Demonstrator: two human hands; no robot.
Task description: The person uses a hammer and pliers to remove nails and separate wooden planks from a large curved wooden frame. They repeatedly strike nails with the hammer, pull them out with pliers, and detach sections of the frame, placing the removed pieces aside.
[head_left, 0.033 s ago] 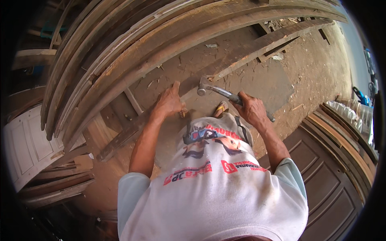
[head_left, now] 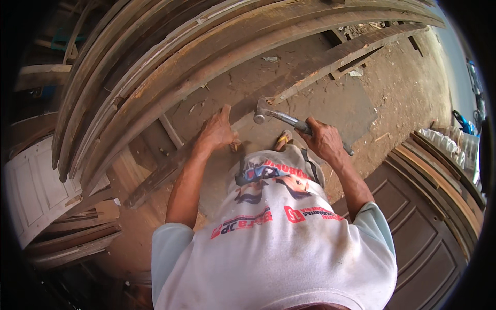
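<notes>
My right hand (head_left: 324, 140) is wrapped round the handle of a claw hammer (head_left: 283, 117). The hammer's metal head lies over a long, dark wooden beam (head_left: 323, 66), close to a splintered spot on its near edge; whether the two touch, I cannot tell. To the left of the hammer head, my left hand (head_left: 217, 130) grips the same beam, index finger stretched along the far side and thumb on the near side. Its other fingers are mostly hidden. Running diagonally, the beam goes from lower left to upper right.
Long boards (head_left: 201, 64) are stacked across the far side. A pale panelled door (head_left: 39, 178) stands at left, above short planks (head_left: 77, 240). At right, a brown panelled door (head_left: 413, 227) lies beside more boards. Wood chips litter the floor (head_left: 398, 93); my sandalled foot (head_left: 282, 139) is near the beam.
</notes>
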